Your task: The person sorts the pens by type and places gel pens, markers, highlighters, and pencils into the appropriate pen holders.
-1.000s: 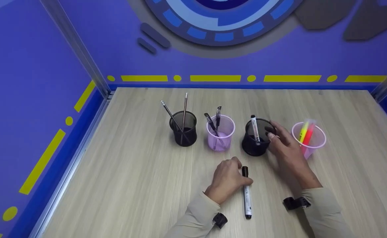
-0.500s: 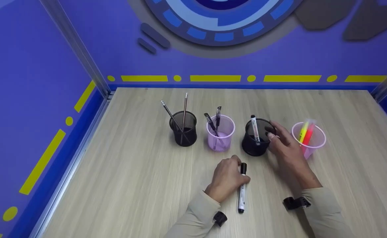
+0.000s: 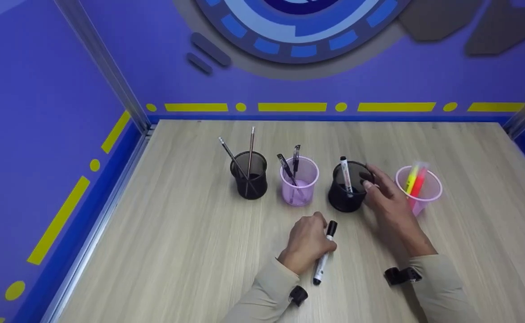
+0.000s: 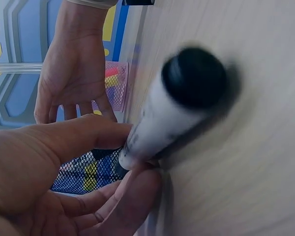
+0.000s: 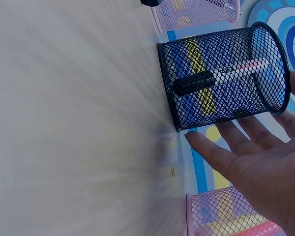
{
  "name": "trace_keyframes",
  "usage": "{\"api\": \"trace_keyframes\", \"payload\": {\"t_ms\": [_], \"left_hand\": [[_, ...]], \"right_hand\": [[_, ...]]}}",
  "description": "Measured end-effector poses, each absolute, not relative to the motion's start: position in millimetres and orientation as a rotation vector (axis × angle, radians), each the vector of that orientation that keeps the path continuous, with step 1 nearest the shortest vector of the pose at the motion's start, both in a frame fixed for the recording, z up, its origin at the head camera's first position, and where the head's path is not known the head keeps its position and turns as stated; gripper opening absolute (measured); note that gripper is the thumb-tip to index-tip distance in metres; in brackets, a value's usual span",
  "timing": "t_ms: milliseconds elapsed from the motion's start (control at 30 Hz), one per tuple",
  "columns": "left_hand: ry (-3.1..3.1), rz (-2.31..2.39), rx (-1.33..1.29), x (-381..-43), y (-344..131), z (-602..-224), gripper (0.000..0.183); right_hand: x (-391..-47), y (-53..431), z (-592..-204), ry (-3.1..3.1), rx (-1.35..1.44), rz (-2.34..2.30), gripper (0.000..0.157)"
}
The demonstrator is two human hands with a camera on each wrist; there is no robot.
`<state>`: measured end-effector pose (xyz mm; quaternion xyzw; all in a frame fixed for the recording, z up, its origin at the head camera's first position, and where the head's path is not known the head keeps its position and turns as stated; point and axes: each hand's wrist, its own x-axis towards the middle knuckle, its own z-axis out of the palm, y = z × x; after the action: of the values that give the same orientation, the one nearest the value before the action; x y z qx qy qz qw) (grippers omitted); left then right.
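Observation:
My left hand (image 3: pixel 307 242) pinches a white marker (image 3: pixel 321 268) with black ends between thumb and fingers, low over the table. In the left wrist view, one black end of the marker (image 4: pixel 160 115) points toward the camera. My right hand (image 3: pixel 392 211) holds the right side of a black mesh pen cup (image 3: pixel 344 202), thumb at its rim. Inside that cup leans another white marker (image 3: pixel 345 174), black end up. The right wrist view shows the mesh cup (image 5: pixel 226 101) standing on the table, with my fingers along its side.
Left of the held cup stand a pink pen cup (image 3: pixel 298 195) with two black pens and a black mesh cup (image 3: pixel 251 188) with two pencils. On the right, a pink cup (image 3: pixel 432 197) holds yellow and pink highlighters. Blue walls (image 3: pixel 154 80) border the table.
The marker in my left hand has swung round, its lower end moving left and slightly up, so it now lies slanted. My right hand and the cups stay where they were.

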<state>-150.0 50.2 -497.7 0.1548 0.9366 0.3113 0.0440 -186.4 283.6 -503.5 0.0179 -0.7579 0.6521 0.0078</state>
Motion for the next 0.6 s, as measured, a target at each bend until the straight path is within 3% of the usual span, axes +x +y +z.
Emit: {"api": "trace_keyframes", "payload": {"t_ms": [233,400,600], "left_hand": [[2.839,0.91,0.494,-153.8,51.7,-496.8,0.047],[2.84,0.975,0.478,-154.3,50.7,-495.6,0.022],[2.812,1.17,0.496,-158.6,50.8,-491.0,0.03]], "right_hand": [[-186.4,284.2,-504.2,-2.363,0.058,2.03,0.06],[-186.1,283.4,-504.2,-2.301,0.063,2.12,0.061],[-185.5,283.2,-503.5,-2.317,0.053,2.126,0.062]]}}
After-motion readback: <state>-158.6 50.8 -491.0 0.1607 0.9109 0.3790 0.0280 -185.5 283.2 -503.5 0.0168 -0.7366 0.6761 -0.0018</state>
